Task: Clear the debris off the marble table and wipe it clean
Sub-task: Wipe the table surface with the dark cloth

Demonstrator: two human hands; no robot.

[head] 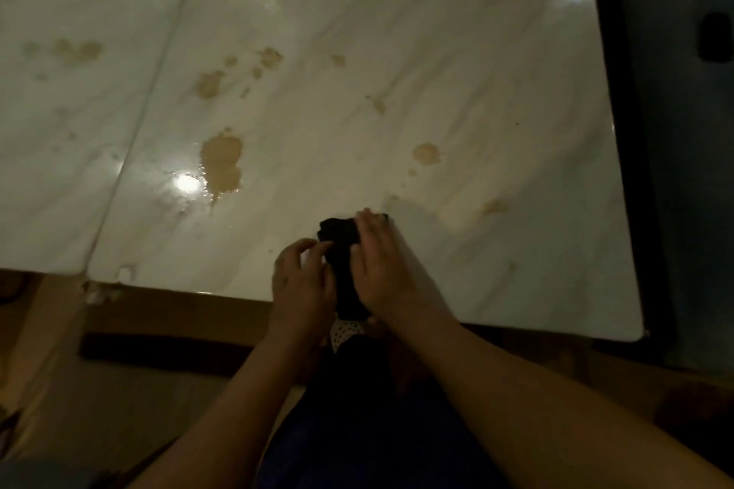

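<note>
Left hand (304, 282), right hand (377, 262): both gripping black cloth (339, 246) | marble table (437, 51): glossy, brown-stained

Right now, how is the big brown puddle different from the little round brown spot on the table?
The big brown puddle is larger and lumpy, with a drip trailing toward the table's near edge; the little round spot is small and neat. The puddle lies left of the hands and looks wet and shiny beside a light glare; the spot lies to their right and looks duller. Both are tan stains on the marble table, not yet reached by the black cloth.
</note>
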